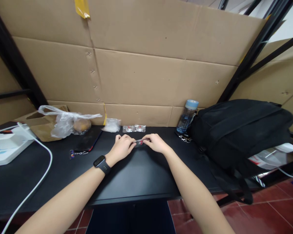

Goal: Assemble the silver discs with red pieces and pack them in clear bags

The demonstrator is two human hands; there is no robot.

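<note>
Between my two hands is a small clear plastic packet [138, 143] with something red inside. My left hand [122, 148], below which a dark watch sits on the wrist, pinches the packet's left end. The fingers of my right hand [155, 143] are closed on its right end, near the red part. Just beyond my hands, two similar clear packets [134, 128] with red marks lie side by side against the cardboard. To their left lies a clear bag of whitish contents [111, 125]. What exactly is inside the held packet is too small to tell.
A black pouch [88, 141] with a keychain and a knotted plastic bag [65, 122] lie to the left, near a white power strip [8, 151] and its cable. At right stand a blue-capped bottle [187, 117] and a black backpack [239, 130]. Cardboard [136, 74] walls the back.
</note>
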